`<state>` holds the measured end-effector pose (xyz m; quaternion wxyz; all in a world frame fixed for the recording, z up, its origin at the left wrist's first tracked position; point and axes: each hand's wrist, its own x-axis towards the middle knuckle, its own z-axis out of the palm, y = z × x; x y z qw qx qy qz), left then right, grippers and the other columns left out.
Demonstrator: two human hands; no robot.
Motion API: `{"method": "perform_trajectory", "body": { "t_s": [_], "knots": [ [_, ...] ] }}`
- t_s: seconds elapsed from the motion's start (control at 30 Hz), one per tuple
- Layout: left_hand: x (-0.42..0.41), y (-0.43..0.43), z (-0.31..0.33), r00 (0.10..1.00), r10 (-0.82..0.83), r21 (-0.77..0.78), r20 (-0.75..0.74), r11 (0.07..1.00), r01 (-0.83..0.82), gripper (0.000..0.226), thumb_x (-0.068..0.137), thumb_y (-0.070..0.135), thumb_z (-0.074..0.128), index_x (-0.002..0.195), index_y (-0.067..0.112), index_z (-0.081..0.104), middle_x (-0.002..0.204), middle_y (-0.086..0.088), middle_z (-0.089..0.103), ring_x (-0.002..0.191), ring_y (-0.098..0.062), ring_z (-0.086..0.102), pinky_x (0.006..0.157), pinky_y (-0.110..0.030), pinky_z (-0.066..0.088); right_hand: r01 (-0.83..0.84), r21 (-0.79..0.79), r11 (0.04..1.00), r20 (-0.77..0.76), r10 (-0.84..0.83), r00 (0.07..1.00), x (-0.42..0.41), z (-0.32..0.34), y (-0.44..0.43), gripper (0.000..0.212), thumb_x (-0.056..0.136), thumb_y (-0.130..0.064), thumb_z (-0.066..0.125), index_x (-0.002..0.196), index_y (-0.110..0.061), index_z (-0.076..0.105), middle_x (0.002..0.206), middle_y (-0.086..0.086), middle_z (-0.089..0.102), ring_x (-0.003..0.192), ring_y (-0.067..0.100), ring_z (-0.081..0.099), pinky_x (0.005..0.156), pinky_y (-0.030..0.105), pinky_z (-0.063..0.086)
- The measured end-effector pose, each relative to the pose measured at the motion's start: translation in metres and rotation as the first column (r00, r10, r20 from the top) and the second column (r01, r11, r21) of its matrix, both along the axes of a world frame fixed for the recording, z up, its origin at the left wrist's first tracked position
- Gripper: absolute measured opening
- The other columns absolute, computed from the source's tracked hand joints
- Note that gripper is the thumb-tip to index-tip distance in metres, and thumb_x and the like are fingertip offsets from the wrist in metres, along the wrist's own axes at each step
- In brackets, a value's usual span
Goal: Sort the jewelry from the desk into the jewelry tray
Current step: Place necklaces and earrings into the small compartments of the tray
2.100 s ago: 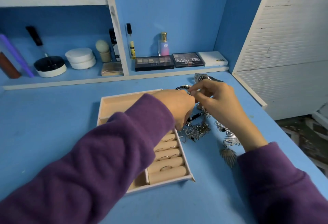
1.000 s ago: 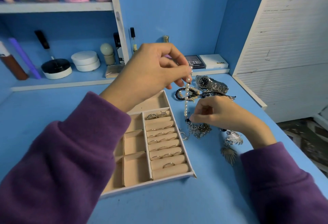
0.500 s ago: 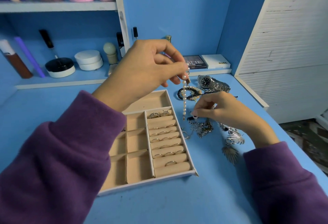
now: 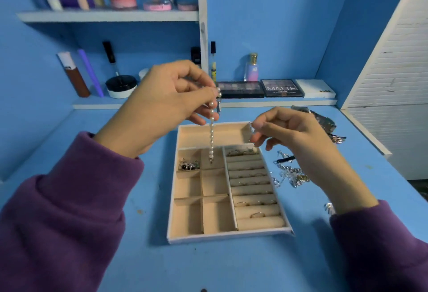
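The left hand [image 4: 166, 104], in a purple sleeve, is raised above the blue surface [image 4: 143, 266]. Its thumb and fingertips pinch the top of a pearl strand [image 4: 211, 129]. The strand hangs straight down over the jewelry tray [image 4: 228, 236], and its lower end is over the small compartment just right of the one holding dark earrings [image 4: 188, 165]. Whether it touches the tray floor cannot be told. Rings [image 4: 257, 215] sit in the padded rolls along the tray's right side. The right hand [image 4: 294, 134] hovers over the tray's far right corner with fingers curled, its thumb and forefinger nipping a small silvery piece [image 4: 251, 126] too tiny to make out. Right of the tray, a tangle of silver chains [image 4: 289, 174] lies on the surface. A metal watch [image 4: 324, 121] shows partly behind the right hand.
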<state>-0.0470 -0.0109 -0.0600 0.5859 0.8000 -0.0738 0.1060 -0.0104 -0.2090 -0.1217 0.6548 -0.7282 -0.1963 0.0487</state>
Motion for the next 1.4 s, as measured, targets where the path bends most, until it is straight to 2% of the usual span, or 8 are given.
{"method": "perform_trajectory", "body": {
  "t_s": [0.4,0.67,0.8,0.93,1.1,1.2,1.33,1.4],
  "knots": [
    [-0.002,0.032,-0.043,0.992,0.097,0.003,-0.086,0.995,-0.097,0.005,0.082,0.006,0.063,0.081,0.011,0.061,0.071,-0.011,0.07,0.066,-0.016,0.068,0.063,-0.031,0.058,-0.06,-0.123,0.991,-0.021,0.058,0.998,-0.004,0.002,0.041,0.008,0.086,-0.009,0.061,0.083,-0.002,0.064,0.074,0.013,0.072,0.067,0.018,0.059,0.059,0.022,0.044],
    [0.0,0.043,-0.075,0.989,0.096,0.045,-0.115,0.995,-0.091,0.005,0.081,0.013,0.066,0.086,0.012,0.065,0.072,-0.002,0.071,0.067,-0.009,0.065,0.061,-0.02,0.053,-0.034,-0.191,0.981,0.003,0.035,0.999,0.0,-0.006,0.05,0.008,0.085,-0.013,0.063,0.077,-0.012,0.066,0.072,0.01,0.072,0.064,0.013,0.062,0.062,0.019,0.046],
    [0.004,0.049,-0.086,0.995,0.072,0.149,-0.076,0.987,-0.06,0.007,0.082,0.016,0.064,0.085,0.022,0.068,0.076,0.004,0.071,0.07,-0.004,0.062,0.067,-0.017,0.051,0.037,-0.292,0.956,0.117,-0.003,0.993,0.002,-0.013,0.053,0.008,0.083,-0.02,0.065,0.076,-0.018,0.068,0.07,0.004,0.072,0.071,0.025,0.064,0.07,0.037,0.05],
    [0.006,0.054,-0.092,0.996,0.079,0.199,-0.048,0.978,-0.068,0.013,0.085,0.017,0.062,0.085,0.027,0.069,0.081,0.01,0.07,0.077,-0.001,0.063,0.07,-0.011,0.047,0.115,-0.382,0.917,0.254,-0.015,0.967,0.0,-0.013,0.056,0.008,0.083,-0.019,0.065,0.077,-0.02,0.069,0.066,-0.001,0.067,0.056,0.001,0.052,0.054,0.012,0.04],
    [0.004,0.057,-0.092,0.996,0.082,0.327,-0.037,0.943,-0.066,0.013,0.086,0.02,0.06,0.084,0.026,0.072,0.082,0.013,0.071,0.078,0.0,0.062,0.065,-0.005,0.042,0.154,-0.403,0.902,0.332,-0.013,0.943,-0.003,-0.013,0.059,0.008,0.082,-0.014,0.066,0.076,-0.014,0.07,0.057,-0.01,0.059,0.054,-0.003,0.05,0.055,0.007,0.036],
    [0.002,0.057,-0.093,0.991,0.131,0.316,-0.028,0.942,-0.116,0.016,0.088,0.025,0.056,0.084,0.025,0.072,0.077,0.013,0.07,0.074,0.004,0.059,0.061,-0.002,0.037,0.176,-0.441,0.88,0.385,0.009,0.923,-0.004,-0.015,0.061,0.007,0.082,-0.012,0.066,0.076,-0.013,0.07,0.058,-0.011,0.058,0.055,-0.006,0.05,0.056,0.006,0.035],
    [0.003,0.056,-0.094,0.984,0.178,0.287,-0.012,0.943,-0.167,0.017,0.088,0.027,0.055,0.081,0.026,0.071,0.072,0.012,0.069,0.069,0.006,0.056,0.062,-0.004,0.037,0.249,-0.509,0.824,0.479,0.031,0.877,-0.001,-0.021,0.062,0.004,0.08,-0.016,0.068,0.077,-0.018,0.07,0.064,-0.012,0.058,0.063,0.005,0.05,0.06,0.014,0.034],
    [0.003,0.055,-0.095,0.985,0.174,0.283,-0.018,0.945,-0.162,0.017,0.088,0.026,0.055,0.081,0.026,0.071,0.072,0.012,0.069,0.069,0.006,0.056,0.062,-0.003,0.038,0.277,-0.531,0.801,0.514,0.044,0.857,0.001,-0.024,0.062,0.004,0.079,-0.018,0.069,0.076,-0.02,0.07,0.063,-0.018,0.052,0.069,0.013,0.05,0.063,0.027,0.04]
  ]
}}
